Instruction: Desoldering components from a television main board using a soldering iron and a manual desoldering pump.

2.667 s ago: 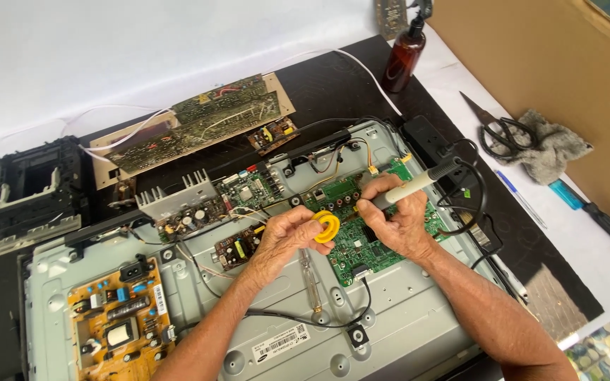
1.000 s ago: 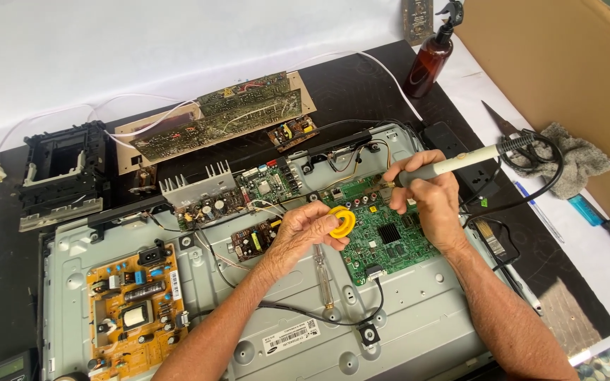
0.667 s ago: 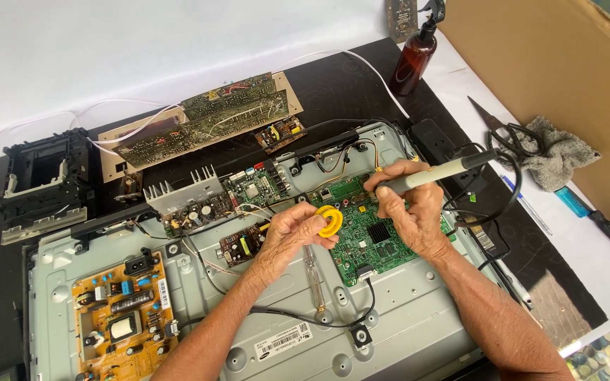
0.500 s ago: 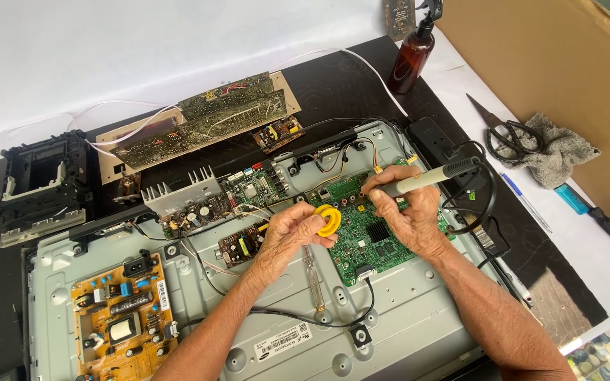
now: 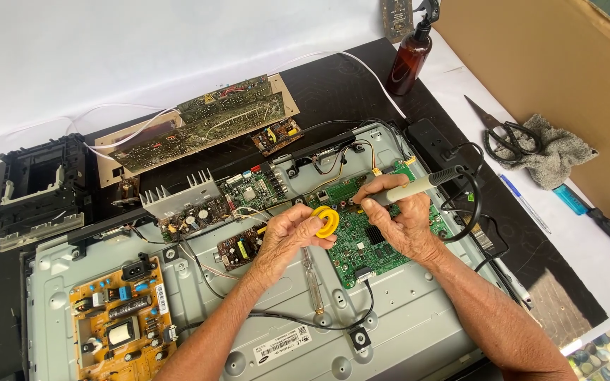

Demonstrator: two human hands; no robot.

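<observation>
A grey metal panel (image 5: 404,317) carries a green circuit board (image 5: 361,236). Above the board, the left hand (image 5: 287,233) pinches a yellow spool (image 5: 326,221). The right hand (image 5: 400,215) grips a soldering iron (image 5: 418,187).

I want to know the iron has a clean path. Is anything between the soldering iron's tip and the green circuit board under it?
Nothing visible blocks it. The right hand holds the soldering iron over the green circuit board. The yellow reel in the left hand sits just left of the tip, beside it.

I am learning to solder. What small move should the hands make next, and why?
Probably lower the soldering iron tip onto the green circuit board: the right hand holds it just above the board, and the left hand has the yellow spool beside it.
</observation>
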